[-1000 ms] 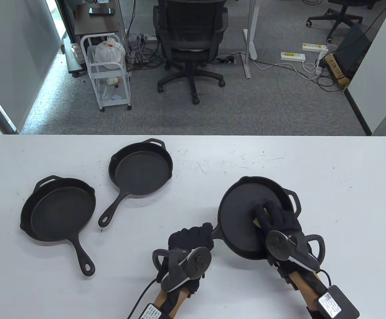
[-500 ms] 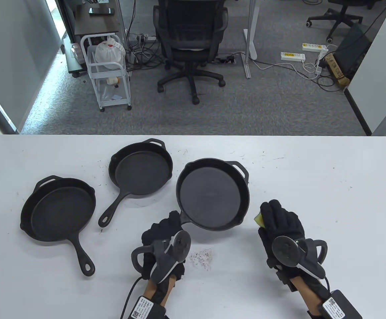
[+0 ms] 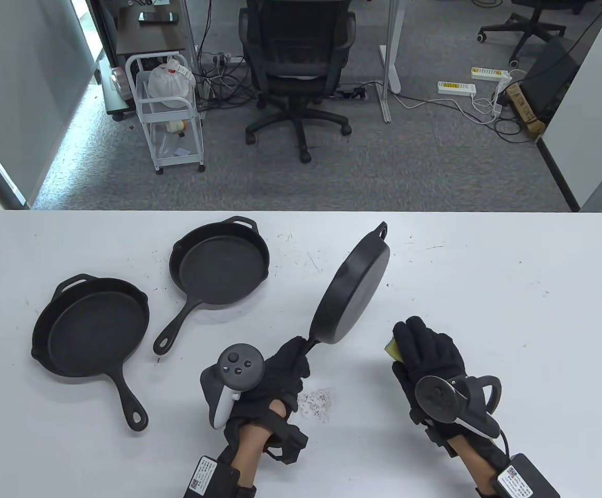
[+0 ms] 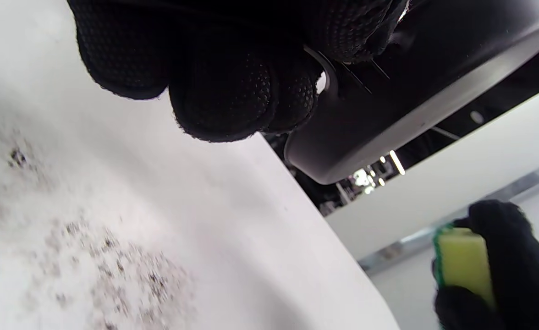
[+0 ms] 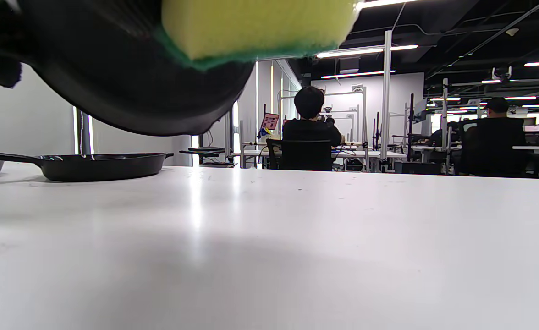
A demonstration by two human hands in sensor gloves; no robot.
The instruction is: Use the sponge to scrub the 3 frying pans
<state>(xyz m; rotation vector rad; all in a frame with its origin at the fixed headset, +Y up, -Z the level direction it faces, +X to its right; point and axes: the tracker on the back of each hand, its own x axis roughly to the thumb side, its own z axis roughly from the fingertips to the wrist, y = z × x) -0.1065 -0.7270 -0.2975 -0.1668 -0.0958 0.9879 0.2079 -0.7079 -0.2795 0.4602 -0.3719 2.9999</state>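
The left hand grips the handle of the tilted pan, which stands on edge in the air above the table, its underside towards the right hand; that hand pinches the yellow sponge just right of the pan. The likeliest trouble is the heavy pan twisting in that single grip and dropping onto the table. The other two pans lie flat, left of the tilted pan.
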